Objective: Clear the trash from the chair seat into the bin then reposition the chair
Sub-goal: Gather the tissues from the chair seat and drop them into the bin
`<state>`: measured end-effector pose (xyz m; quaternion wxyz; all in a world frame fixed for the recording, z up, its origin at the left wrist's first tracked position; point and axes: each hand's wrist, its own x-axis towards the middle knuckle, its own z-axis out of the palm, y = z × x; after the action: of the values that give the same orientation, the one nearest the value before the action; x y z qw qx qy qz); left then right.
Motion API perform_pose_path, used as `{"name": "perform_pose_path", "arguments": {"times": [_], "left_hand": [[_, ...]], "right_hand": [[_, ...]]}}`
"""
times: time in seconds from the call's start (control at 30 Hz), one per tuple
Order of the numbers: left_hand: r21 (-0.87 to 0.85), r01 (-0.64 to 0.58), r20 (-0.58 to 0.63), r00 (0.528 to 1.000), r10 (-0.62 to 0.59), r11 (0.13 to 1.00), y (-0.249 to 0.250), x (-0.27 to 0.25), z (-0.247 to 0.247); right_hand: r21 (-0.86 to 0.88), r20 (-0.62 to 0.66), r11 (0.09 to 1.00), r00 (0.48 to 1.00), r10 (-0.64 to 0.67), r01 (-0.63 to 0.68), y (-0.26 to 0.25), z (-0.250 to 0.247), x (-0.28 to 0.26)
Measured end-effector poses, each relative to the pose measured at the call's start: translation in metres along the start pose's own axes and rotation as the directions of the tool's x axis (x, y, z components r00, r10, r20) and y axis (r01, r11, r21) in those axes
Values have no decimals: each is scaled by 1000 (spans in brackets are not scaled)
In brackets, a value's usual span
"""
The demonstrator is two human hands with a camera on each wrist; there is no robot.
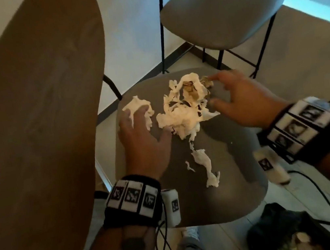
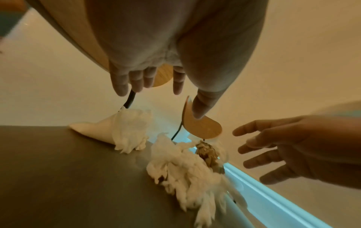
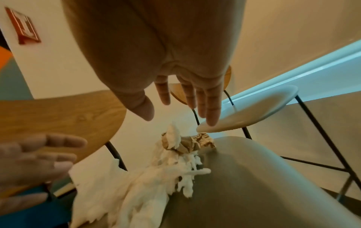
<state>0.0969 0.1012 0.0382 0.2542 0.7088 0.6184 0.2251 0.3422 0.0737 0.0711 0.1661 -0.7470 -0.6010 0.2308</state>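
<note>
Torn white tissue [image 1: 181, 110] [image 2: 181, 166] [image 3: 146, 185] lies heaped on the grey chair seat [image 1: 217, 159] [image 2: 68, 177] [image 3: 254, 185]. A crumpled brown paper [image 1: 191, 91] [image 2: 207, 152] [image 3: 187, 143] sits at the heap's far end. A separate tissue wad [image 1: 138, 107] [image 2: 125, 131] rests near the seat's left edge, and a thin strip [image 1: 203, 164] trails toward me. My left hand [image 1: 143, 125] [image 2: 162, 98] hovers over the wad with its fingers spread. My right hand [image 1: 218, 90] [image 3: 175, 114] reaches in from the right, fingers straight, beside the brown paper. Neither holds anything.
The chair's wooden backrest [image 1: 38, 121] fills the left side. A second grey chair [image 1: 224, 8] on black legs stands beyond, by the wall. A bin lined with a black bag [image 1: 280, 225] sits on the floor at the lower right. Cables hang from both wrists.
</note>
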Motion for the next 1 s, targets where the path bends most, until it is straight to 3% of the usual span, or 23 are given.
{"name": "perform_pose_path", "arguments": {"times": [0.13, 0.27, 0.37, 0.43, 0.67, 0.8, 1.0], "left_hand": [[0, 116, -41, 992, -116, 993, 4, 36, 7], [19, 254, 127, 959, -254, 967, 8, 53, 18], [52, 337, 205, 918, -340, 940, 3, 58, 28], [55, 366, 192, 909, -369, 929, -3, 60, 34], [-3, 228, 6, 974, -228, 974, 1, 53, 27], [-22, 177, -103, 979, -179, 984, 4, 48, 19], [-56, 224, -14, 974, -226, 973, 4, 46, 19]], "right_hand": [[-58, 24, 998, 1000, 15, -13, -14, 12, 56], [-185, 203, 982, 976, 83, -45, -12, 31, 85], [-189, 198, 982, 979, 51, -13, -6, 40, 85], [-167, 172, 986, 984, 37, -8, 0, 40, 81], [-21, 107, 999, 993, 49, -47, 5, 30, 64], [87, 60, 994, 996, 64, -69, 10, 20, 55], [184, 37, 975, 993, 116, -121, 13, 18, 44]]}}
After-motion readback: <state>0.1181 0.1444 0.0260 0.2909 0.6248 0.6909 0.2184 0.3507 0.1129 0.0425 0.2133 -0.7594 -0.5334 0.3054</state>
